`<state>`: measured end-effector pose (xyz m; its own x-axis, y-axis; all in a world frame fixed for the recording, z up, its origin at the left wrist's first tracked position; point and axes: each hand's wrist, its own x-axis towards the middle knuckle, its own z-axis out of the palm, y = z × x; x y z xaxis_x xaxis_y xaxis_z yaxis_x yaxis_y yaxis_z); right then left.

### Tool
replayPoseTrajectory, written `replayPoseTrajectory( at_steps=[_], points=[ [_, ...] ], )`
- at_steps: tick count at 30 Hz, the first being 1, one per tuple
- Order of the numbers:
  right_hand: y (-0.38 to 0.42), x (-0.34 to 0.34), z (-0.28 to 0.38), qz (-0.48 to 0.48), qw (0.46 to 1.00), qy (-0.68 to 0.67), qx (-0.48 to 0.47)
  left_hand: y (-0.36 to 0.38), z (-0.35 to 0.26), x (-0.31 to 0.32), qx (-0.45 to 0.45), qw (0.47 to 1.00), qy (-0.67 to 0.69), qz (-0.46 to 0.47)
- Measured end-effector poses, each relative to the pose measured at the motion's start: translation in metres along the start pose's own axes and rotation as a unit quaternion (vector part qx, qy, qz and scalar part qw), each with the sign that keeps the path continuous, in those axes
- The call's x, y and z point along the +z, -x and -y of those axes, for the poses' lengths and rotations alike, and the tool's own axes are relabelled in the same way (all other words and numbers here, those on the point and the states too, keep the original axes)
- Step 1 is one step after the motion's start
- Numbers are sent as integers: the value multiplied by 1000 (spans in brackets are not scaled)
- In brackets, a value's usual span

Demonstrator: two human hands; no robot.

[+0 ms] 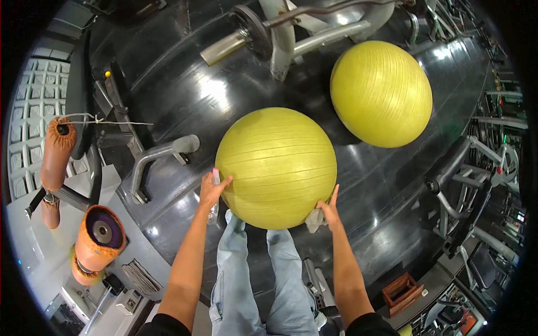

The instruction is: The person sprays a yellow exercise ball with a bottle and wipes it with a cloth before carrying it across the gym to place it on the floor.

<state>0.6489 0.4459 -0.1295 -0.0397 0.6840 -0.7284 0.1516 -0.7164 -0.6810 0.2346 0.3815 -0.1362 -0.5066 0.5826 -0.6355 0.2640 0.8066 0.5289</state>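
Note:
A large yellow-green exercise ball (276,162) with ridged bands is in the middle of the view, just in front of my legs. On its left side rests my left hand (212,190), thumb against the ball, with a small clear bottle with a pink top (216,176) in its fingers. My right hand (329,211) is at the ball's lower right side and holds a crumpled grey cloth (315,220) against it. Beyond, to the upper right, a second yellow-green ball (381,94) sits on the dark floor.
A barbell rack (283,42) stands ahead of the balls. Bench equipment with orange-brown padded rollers (59,154) is at the left. More gym machines (462,185) line the right. A wooden box (400,292) lies at the lower right.

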Motion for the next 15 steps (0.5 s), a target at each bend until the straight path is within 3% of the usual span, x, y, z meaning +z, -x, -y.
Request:
replayPoseTrajectory(
  at_steps=[2,4,6,8,12,14,15],
  points=[
    [3,-29,5,5,999,4,45,9,4,18,-20,999,-8,47],
    [2,-46,4,5,980,-142,142,19,-9,31,-3,990,135,37],
    [-3,-47,-8,48,979,-156,121,20,-23,35,-7,985,160,56],
    [-10,-47,-10,81,983,-117,112,9,-21,42,-42,996,74,3],
    [-4,-52,5,64,985,-135,82,27,-54,24,-8,998,69,-11],
    [20,-69,35,64,995,-40,71,43,-86,9,8,996,87,-13],
    [32,-72,51,53,996,13,64,39,-95,-2,-25,999,29,8]
  ],
)
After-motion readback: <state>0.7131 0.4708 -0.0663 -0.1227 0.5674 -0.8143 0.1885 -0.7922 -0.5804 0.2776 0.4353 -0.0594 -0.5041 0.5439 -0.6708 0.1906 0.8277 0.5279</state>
